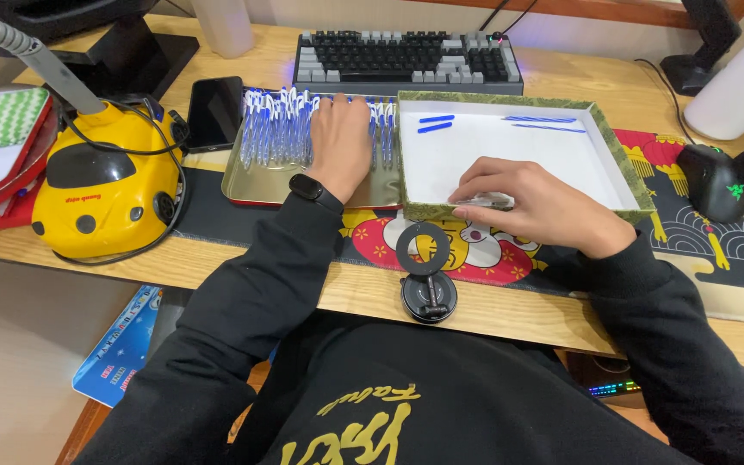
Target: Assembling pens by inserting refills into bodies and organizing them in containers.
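Blue-capped pens (282, 129) are being pressed under the flattened, spread fingers of the left hand (342, 142), inside a shallow metal tray (251, 185); nothing is being grasped there. Just right of those fingers, a white-lined box (518, 151) is being steadied by the right hand (531, 202), whose curled fingertips are being held on something pale at the near wall; what exactly is pinched cannot be told. Loose blue caps (435, 123) are lying beyond the right fingers. A keyboard (408, 58) is sitting past both hands. Judged risk: pens being rolled or scattered sideways, caused by uneven palm pressure.
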